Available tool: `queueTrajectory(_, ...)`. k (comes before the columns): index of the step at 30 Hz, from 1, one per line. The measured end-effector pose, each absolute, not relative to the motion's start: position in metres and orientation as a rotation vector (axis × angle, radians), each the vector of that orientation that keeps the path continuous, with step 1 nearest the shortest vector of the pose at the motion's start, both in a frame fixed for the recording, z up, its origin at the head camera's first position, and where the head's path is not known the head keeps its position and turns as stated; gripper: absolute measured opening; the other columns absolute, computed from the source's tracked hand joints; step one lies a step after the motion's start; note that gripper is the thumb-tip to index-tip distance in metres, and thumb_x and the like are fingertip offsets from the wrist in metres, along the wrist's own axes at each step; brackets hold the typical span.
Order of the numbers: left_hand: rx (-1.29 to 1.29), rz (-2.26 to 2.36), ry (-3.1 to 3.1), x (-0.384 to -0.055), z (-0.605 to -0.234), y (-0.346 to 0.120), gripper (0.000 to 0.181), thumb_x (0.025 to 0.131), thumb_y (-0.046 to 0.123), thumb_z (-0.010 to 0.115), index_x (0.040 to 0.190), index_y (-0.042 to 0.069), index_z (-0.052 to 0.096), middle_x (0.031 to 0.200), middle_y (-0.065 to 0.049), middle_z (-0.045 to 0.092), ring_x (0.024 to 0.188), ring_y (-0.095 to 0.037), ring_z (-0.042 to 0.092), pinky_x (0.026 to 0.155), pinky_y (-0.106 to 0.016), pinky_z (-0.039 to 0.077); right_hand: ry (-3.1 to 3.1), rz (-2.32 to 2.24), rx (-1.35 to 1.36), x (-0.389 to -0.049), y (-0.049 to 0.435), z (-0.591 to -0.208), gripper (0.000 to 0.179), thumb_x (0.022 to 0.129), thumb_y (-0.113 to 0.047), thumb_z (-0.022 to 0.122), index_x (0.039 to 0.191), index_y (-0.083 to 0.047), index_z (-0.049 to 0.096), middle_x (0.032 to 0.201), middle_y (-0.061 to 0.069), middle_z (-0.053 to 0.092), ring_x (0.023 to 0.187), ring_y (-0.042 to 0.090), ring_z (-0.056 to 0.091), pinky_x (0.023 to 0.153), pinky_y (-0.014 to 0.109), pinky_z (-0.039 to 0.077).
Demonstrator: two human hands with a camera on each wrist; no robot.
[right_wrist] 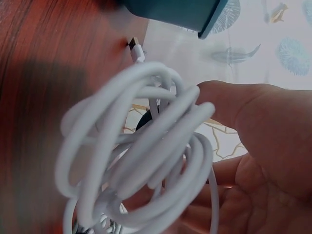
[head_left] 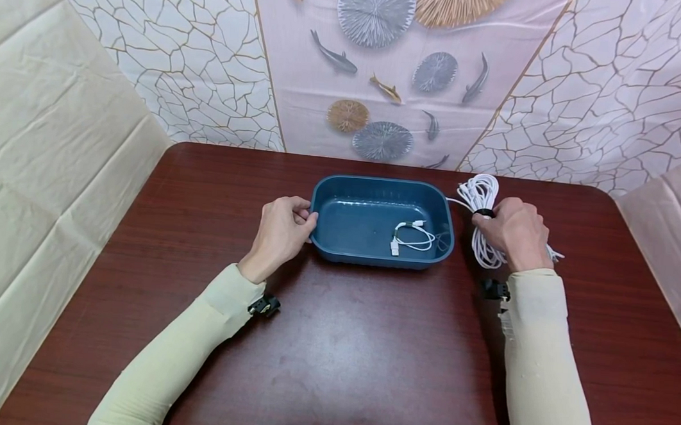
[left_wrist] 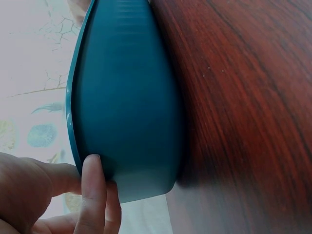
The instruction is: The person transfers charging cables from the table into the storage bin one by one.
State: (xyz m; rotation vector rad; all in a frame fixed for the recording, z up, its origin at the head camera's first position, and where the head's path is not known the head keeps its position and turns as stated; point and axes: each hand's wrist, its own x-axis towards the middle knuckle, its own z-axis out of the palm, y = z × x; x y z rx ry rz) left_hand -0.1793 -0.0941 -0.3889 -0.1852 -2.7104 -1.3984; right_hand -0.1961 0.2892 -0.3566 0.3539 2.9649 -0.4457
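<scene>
A dark blue rectangular bin (head_left: 354,229) stands on the table, with a short white USB cable (head_left: 394,248) looped inside at its right. My left hand (head_left: 282,229) pinches the bin's left rim; in the left wrist view a fingertip (left_wrist: 91,170) lies against the outer wall (left_wrist: 129,97). Right of the bin, my right hand (head_left: 518,231) grips a coiled bundle of thick white cable (head_left: 481,191) near its black tie (head_left: 483,213). Loops of the cable (right_wrist: 100,156) fill the right wrist view, where a plug end (right_wrist: 137,50) sticks out beyond them.
The dark red-brown wooden table (head_left: 333,360) extends on all sides of the bin. A white cable end (head_left: 555,254) shows just right of my right hand. Behind the table hangs a patterned cloth (head_left: 300,101), and pale cloth (head_left: 48,159) covers the left side.
</scene>
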Motion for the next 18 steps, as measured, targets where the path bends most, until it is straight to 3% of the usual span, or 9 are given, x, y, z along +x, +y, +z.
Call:
queueTrajectory(5, -0.187, -1.404, -2.706, -0.1791, -0.3888, -0.0942, 0.024, 0.097, 0.012, 0.068, 0.114, -0.006, 0.071, 0.086, -0.012, 0.069, 0.065, -0.014, 0.071, 0.056, -0.022, 0.061, 2.964, -0.452, 0.355, -0.1962, 0.2891, -0.3547, 0.047, 0.097, -0.045, 0.057, 0.088, -0.001, 0.069, 0.083, 0.02, 0.062, 0.079, 0.036, 0.059, 0.057, 0.041, 0.048)
queueTrajectory(18, -0.192, -1.393, -2.705, -0.1793, -0.3883, -0.094, 0.024, 0.097, 0.011, 0.068, 0.114, -0.005, 0.071, 0.087, -0.012, 0.069, 0.065, -0.015, 0.072, 0.055, -0.023, 0.061, 3.03, -0.457, 0.333, -0.1939, 0.2926, -0.3516, 0.049, 0.096, -0.044, 0.057, 0.105, 0.003, 0.07, 0.102, 0.032, 0.065, 0.09, 0.046, 0.06, 0.064, 0.054, 0.052)
